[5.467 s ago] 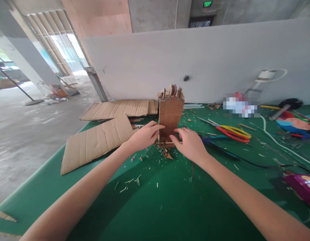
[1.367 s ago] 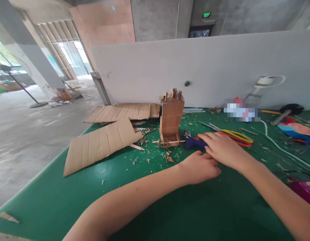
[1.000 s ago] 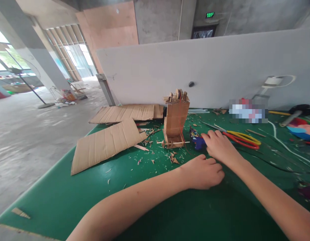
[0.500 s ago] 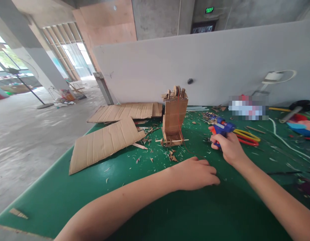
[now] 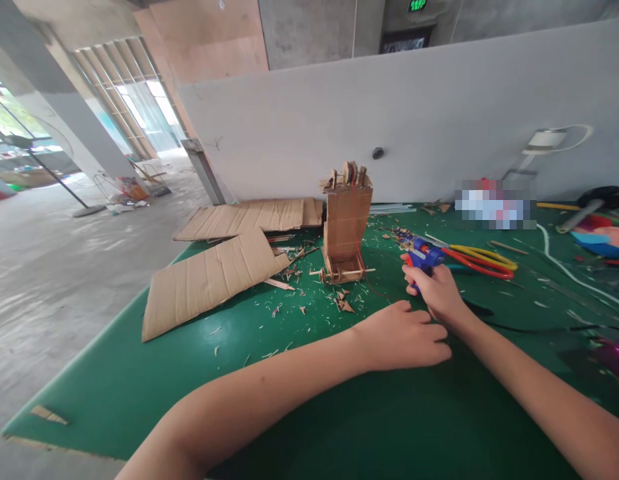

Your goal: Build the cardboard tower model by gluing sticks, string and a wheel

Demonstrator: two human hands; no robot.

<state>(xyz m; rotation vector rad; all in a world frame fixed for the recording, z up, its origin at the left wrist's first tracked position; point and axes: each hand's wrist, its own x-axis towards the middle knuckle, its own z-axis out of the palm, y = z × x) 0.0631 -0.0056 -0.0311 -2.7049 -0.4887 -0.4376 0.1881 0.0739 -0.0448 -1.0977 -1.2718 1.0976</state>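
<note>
My right hand (image 5: 436, 287) is wrapped round the handle of a blue glue gun (image 5: 425, 253) with a red-orange trigger, its front towards the left. Left of and a little nearer than it, my left hand (image 5: 407, 337) hovers or rests low over the green tabletop, back upward. Its fingers are bent but apart, nothing visible in them; their undersides are hidden. Beyond my hands stands an upright cardboard model (image 5: 347, 223), with discs on top, a stick across its base and a red string down its side. Neither hand touches it.
Cardboard sheets (image 5: 209, 283) lie on the left of the green table (image 5: 104, 393). Scraps (image 5: 345, 305) litter its middle. Pliers or scissors with yellow and red handles (image 5: 482, 261), a white cable (image 5: 564, 265) and a lamp (image 5: 547, 139) are at right. A white panel (image 5: 289, 133) borders the back.
My right hand has moved left with the glue gun. My left hand has shifted slightly right, and the two are closer together. The view has tilted slightly down.
</note>
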